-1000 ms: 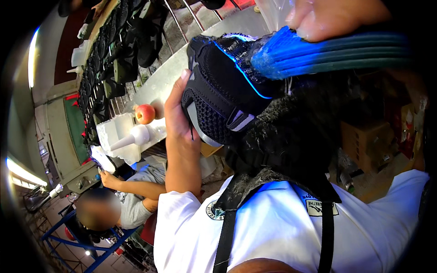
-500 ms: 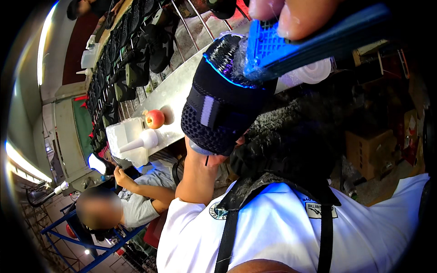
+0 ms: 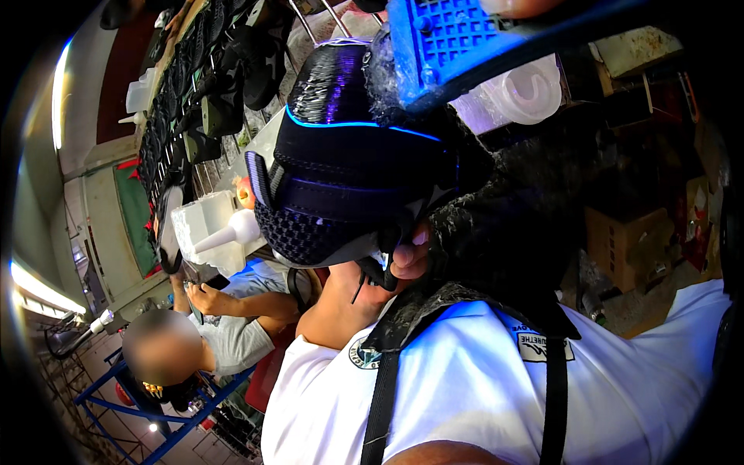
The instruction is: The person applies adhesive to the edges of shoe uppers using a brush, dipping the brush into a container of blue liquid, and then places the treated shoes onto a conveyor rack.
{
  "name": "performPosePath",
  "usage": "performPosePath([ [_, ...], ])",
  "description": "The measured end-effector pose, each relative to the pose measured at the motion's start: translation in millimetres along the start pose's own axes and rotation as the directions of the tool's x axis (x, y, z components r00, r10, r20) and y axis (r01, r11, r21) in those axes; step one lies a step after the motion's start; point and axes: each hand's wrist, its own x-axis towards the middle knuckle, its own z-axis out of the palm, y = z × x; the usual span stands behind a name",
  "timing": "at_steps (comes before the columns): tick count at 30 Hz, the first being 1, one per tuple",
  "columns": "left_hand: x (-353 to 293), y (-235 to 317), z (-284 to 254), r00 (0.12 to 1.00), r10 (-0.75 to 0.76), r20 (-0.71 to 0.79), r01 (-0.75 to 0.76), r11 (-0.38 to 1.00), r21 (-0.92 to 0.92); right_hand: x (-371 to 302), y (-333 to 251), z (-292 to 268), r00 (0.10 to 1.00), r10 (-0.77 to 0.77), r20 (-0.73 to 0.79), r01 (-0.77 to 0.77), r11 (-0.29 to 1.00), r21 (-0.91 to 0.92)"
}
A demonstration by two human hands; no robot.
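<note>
Shoe, clasped before the apron by fingers of the left hand, appears partly coated, glossy past its blue line, while the right hand grips a blue brush, hiding whatever remains.

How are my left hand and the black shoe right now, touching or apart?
Touching. The head view shows the left hand holding up the black shoe from below, its fingers bent against the shoe's lower side.
</note>
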Motion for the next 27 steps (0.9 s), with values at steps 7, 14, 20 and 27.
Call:
performPosePath([
  [7,6.6,-14.7,-6.8,0.984,-0.089,0.153,0.118,0.975,-0.19,-3.7,-6.9,3.7,0.999,-0.016,-0.032,0.016,1.0,-0.015],
  [14,17.7,-20.2,-10.6,0.96,-0.128,0.25,0.201,0.936,-0.289,-9.8,-14.7,7.1,0.996,-0.028,-0.082,0.026,0.999,-0.031],
  [20,20.0,-21.2,-12.6,0.943,-0.139,0.304,0.235,0.923,-0.305,-15.4,-7.8,17.0,0.982,-0.056,-0.181,0.07,0.995,0.068],
  [27,28.7,-17.0,-16.9,0.881,-0.115,0.46,0.262,0.926,-0.271,-27.2,2.4,29.8,0.959,-0.045,-0.28,0.074,0.993,0.091],
])
